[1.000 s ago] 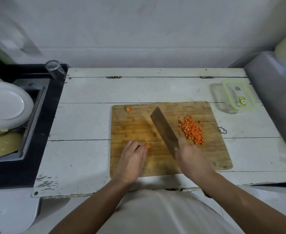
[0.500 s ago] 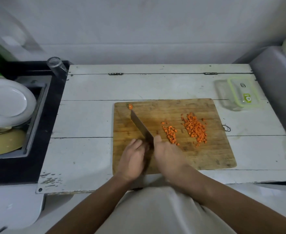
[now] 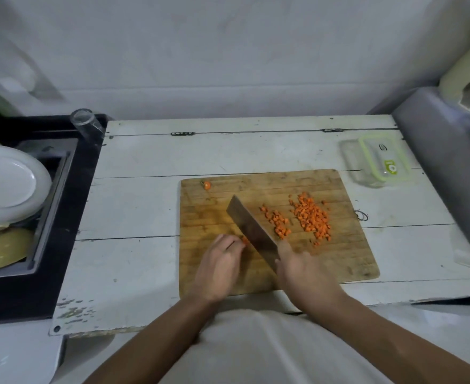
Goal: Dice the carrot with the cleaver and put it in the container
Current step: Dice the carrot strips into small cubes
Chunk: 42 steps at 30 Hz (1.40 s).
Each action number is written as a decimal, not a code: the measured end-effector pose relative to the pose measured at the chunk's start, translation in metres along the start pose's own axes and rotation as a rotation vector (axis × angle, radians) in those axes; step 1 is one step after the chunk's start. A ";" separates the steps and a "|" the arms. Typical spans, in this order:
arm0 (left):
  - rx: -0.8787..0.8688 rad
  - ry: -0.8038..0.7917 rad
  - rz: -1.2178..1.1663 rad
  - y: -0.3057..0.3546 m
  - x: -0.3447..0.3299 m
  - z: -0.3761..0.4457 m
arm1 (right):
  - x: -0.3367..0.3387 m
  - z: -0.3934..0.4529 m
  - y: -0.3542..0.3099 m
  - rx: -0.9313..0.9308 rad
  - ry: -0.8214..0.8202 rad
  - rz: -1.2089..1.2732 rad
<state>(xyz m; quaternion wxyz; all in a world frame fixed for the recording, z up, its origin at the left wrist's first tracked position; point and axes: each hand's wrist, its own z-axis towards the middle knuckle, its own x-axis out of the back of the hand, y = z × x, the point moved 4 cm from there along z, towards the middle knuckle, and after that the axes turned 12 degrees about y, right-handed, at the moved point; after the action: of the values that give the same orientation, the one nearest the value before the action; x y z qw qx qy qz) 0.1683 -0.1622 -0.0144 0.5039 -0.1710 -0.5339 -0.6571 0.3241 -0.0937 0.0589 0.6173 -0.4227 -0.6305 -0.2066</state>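
Near the board's front edge the left hand [image 3: 221, 266] curls its fingertips [image 3: 235, 243] down on a small carrot piece [image 3: 245, 240], pinning it; the right hand [image 3: 301, 268] is wrapped round the handle of the cleaver [image 3: 251, 231], its blade slanting up-left, just beside that piece; diced carrot [image 3: 311, 217] lies in two heaps right of the blade, a carrot end [image 3: 207, 185] near the far left corner of the cutting board [image 3: 347, 259]; bare wood rings the heaps; the container [image 3: 377, 162] sits on the white table [image 3: 134, 212] beyond the board's far right corner; a sink [image 3: 48, 217] borders the table's left edge.
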 end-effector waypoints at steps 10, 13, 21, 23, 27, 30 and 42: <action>-0.025 -0.029 -0.028 0.003 0.002 0.002 | -0.017 0.045 -0.041 0.037 0.016 -0.056; -0.025 -0.021 -0.021 -0.002 0.002 -0.010 | -0.010 0.043 -0.016 -0.074 0.035 0.006; 0.341 0.200 -0.073 -0.018 0.015 -0.020 | 0.003 0.003 0.000 -0.024 0.013 0.029; 0.408 0.156 -0.054 -0.018 0.009 -0.016 | -0.004 0.001 -0.009 0.011 -0.002 0.013; 0.352 0.181 -0.026 -0.015 0.000 -0.008 | -0.013 0.002 -0.018 0.001 -0.062 -0.030; 0.321 0.207 -0.009 -0.019 -0.005 -0.006 | -0.015 0.020 -0.032 0.015 -0.044 -0.066; 0.415 0.139 -0.073 -0.021 0.002 -0.017 | -0.002 -0.002 -0.007 -0.024 0.021 -0.014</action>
<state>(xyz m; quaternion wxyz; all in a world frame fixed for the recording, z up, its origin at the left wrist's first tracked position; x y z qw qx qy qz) 0.1548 -0.1796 -0.0303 0.5396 0.0015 -0.6277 -0.5611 0.3199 -0.0994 0.0593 0.6174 -0.4234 -0.6243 -0.2229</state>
